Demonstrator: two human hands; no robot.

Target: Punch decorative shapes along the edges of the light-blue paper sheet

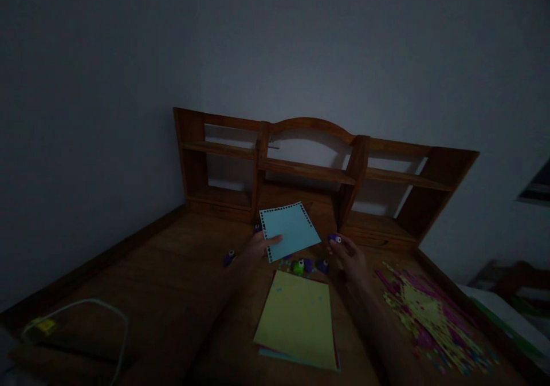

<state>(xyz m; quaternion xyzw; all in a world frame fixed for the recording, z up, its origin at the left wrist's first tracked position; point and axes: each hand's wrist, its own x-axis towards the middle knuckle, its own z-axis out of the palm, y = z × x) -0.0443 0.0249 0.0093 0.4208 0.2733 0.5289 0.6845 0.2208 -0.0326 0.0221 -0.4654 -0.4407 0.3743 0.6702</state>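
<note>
My left hand [260,245] grips a light blue sheet of paper [290,230] by its lower left edge, thumb on top. Small dark holes line the sheet's left and top edges and part of its right edge. Held between the fingers of my right hand [353,260] is a small purple craft punch [334,238] with a white eye, just right of the sheet and apart from it. Below the sheet lie a green punch [298,267] and a dark purple punch [322,266], with tiny paper bits around them. Another purple punch [229,257] rests left of my left hand.
A stack of paper with a yellow sheet [297,320] on top lies in front of me. Yellow and pink paper strips and bits [429,311] are heaped at right. A wooden shelf unit [309,171] stands at the back. A pale cord [124,340] loops at lower left.
</note>
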